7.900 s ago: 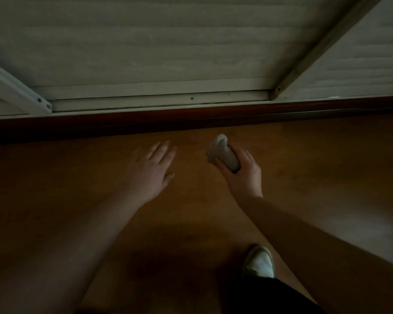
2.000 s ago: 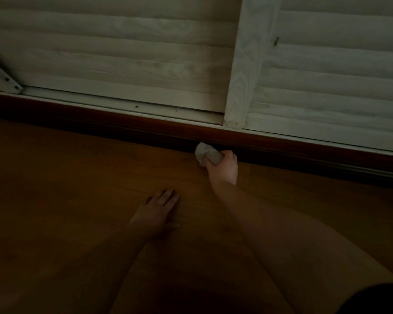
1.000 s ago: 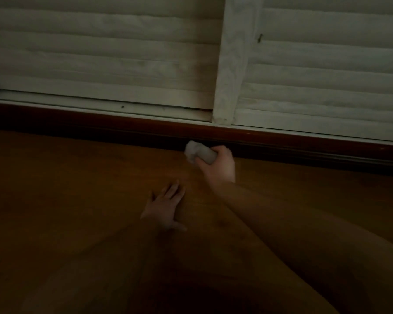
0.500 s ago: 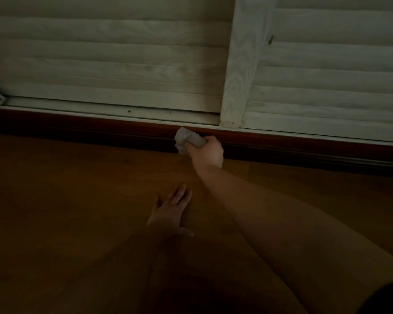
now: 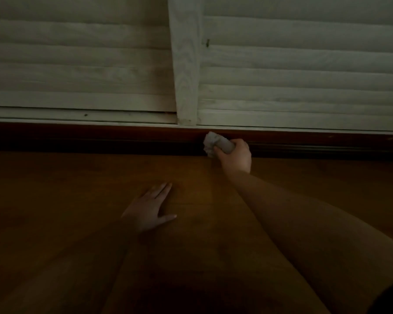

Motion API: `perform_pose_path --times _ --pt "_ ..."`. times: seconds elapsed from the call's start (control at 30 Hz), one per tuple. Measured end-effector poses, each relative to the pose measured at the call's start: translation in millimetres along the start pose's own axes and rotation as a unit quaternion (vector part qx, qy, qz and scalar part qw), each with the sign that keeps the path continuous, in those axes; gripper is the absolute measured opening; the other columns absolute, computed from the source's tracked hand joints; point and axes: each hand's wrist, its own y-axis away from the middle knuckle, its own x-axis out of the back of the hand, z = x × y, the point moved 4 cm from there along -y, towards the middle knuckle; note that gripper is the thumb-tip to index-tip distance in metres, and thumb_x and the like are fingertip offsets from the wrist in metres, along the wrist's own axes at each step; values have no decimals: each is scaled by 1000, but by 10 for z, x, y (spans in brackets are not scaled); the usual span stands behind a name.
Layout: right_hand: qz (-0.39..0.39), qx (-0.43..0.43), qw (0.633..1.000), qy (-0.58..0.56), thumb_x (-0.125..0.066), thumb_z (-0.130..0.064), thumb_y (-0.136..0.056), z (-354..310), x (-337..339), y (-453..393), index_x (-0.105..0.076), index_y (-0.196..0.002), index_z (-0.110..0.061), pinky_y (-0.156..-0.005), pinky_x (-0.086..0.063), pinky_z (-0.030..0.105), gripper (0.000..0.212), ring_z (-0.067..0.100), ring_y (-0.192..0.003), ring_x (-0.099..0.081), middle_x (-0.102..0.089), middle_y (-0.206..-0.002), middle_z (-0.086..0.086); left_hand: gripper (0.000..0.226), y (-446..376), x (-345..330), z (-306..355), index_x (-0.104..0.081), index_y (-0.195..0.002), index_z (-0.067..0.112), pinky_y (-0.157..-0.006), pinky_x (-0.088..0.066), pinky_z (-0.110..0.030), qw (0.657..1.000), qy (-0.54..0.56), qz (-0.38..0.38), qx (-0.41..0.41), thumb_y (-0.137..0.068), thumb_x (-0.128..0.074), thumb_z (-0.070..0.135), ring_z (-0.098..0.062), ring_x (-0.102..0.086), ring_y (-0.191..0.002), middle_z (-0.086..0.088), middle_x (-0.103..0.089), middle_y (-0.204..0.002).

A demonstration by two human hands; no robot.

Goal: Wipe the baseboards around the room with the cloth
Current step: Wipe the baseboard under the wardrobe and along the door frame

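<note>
The person is down low on the floor (image 5: pixel 77 177), in a dim room, wiping the baseboard (image 5: pixel 100 138). The right hand (image 5: pixel 236 156) has its fingers curled round the cloth (image 5: pixel 213 143), which is bunched into a small pale wad. The wad sits against the dark baseboard, just under the white post (image 5: pixel 185 64) that stands between the two white slatted shutters (image 5: pixel 304 75). The left hand (image 5: pixel 149 211) lies flat on the floor with its fingers straight and holds nothing. It looks like it helps prop the person up. The two hands are well apart. To do this step well, the person should likely keep the cloth pushed firmly on the board and slide it along in one smooth line, not in dabs. The top lip of the board probably holds the most dust, so the cloth should ride over that edge too, and down into the dark groove near the floor. When one side of the wad gets dirty, turning it to a clean side would help. The left hand can shift along the floor as the body moves. The baseboard is long and thin. Its long way runs from the left of the view to the right, dipping a little to the right. The wad's long way lies about along the board, with its loose, crumpled end poking out to the left of the fist.
</note>
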Motion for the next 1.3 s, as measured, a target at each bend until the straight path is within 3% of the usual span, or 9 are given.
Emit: perform_pose_path --times 0.07,0.17,0.37,0.63,0.8,1.0,1.07,1.2,1.3 --pt "17 -5 1000 14 -75 -40 -83 163 202 -48 -55 -124 -12 -80 -46 29 53 15 -100 -56 -54 -118 2 98 -96 12 239 23 -151 39 -119 -15 -47 999 20 17 -18 -84 -35 82 -15 2 -152 14 17 -163" --pt "24 -12 998 48 -75 -39 -83 331 449 -175 -55 -123 -13 -78 -45 29 52 13 -96 -52 -54 -118 2 103 -238 -23 557 18 -154 34 -119 -15 -47 999 4 12 -31 -86 -47 74 -16 7 -152 12 19 -163" --pt "59 -67 993 72 -73 -37 -86 557 820 -257 -53 -124 -10 -79 -44 31 51 25 -107 -58 -54 -123 8 116 -397 -71 892 13 -157 27 -121 -7 -49 998 -51 19 -44 -77 -55 78 -16 15 -151 7 20 -164" --pt "-104 4 968 229 -77 -41 -81 183 1175 -483 -55 -119 -13 -66 -48 29 52 16 -87 -58 -61 -106 4 119 -451 50 1099 6 -157 23 -119 -16 -52 995 -89 -37 39 -75 -62 75 -31 1 -152 -2 14 -165" --pt "-175 21 961 214 -81 -45 -75 16 1360 -357 -52 -103 -22 -53 -39 17 47 2 -75 -53 -58 -89 -8 103 -507 93 1246 0 -158 23 -119 -16 -48 997 -66 -5 27 -84 -51 74 -28 -3 -152 -2 8 -166" --pt "-130 -7 983 126 -79 -43 -80 604 1378 -100 -58 -119 -16 -66 -48 23 53 10 -86 -58 -58 -98 -5 109 -619 62 1573 7 -157 28 -116 -21 -47 1000 -17 7 -14 -82 -57 72 -24 -5 -152 3 12 -165" --pt "-111 -34 988 97 -79 -41 -80 820 1258 -97 -58 -121 -14 -68 -48 23 54 13 -90 -60 -60 -100 -4 113 -720 93 1695 9 -157 29 -117 -19 -47 1000 -1 -3 -21 -79 -60 73 -23 -3 -152 4 13 -165" --pt "-99 -9 992 76 -81 -40 -78 1024 947 -132 -57 -127 -13 -82 -50 29 60 20 -108 -60 -61 -119 5 122 -885 143 1767 12 -156 27 -120 -10 -47 1000 18 -17 -14 -74 -65 74 -22 5 -152 3 18 -164" --pt "-89 0 994 61 -80 -43 -78 1065 748 -195 -58 -126 -14 -82 -47 29 60 21 -109 -59 -60 -121 6 123 -880 46 1699 13 -156 24 -123 -7 -46 999 -11 -31 -8 -75 -67 70 -20 12 -151 3 25 -162"
